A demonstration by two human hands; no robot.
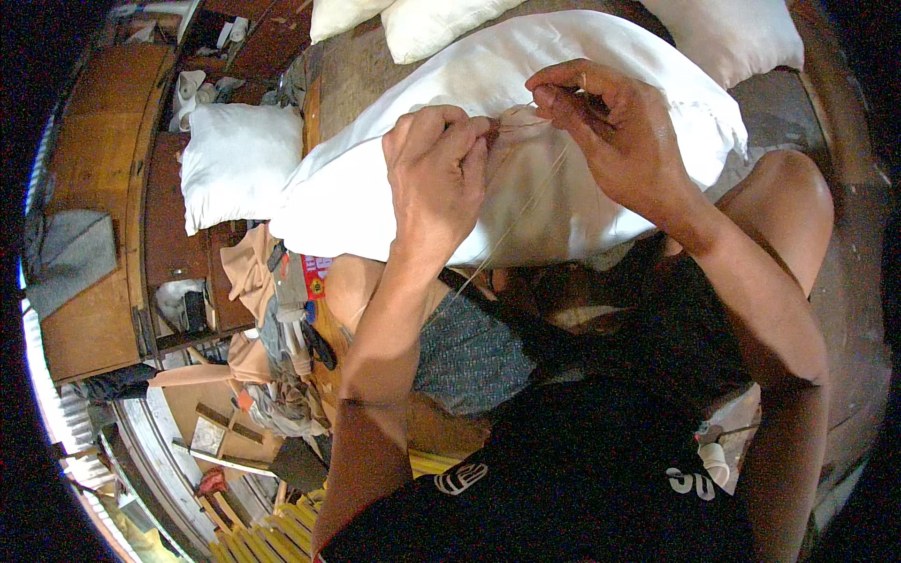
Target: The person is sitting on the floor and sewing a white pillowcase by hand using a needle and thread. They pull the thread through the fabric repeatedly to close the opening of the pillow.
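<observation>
A large, stuffed white cushion (338, 202) lies across in front of me, against my knees. Above it my left hand (434, 174) is closed, its thumb and fingertips pinching a pale thread (537, 197). A little higher and to the right, my right hand (624, 136) pinches the same thread between thumb and forefinger, its other fingers curled. Fine strands run between the two hands, and a long length slants down toward my lap. Whether a needle is in either pinch is too small to tell.
A smaller white pillow (242, 164) lies at the left, with more pillows (727, 33) along the far side. Wooden cabinets (103, 113) stand at the far left. Below them are heaped cloths (282, 403) and a yellow slatted surface (272, 535).
</observation>
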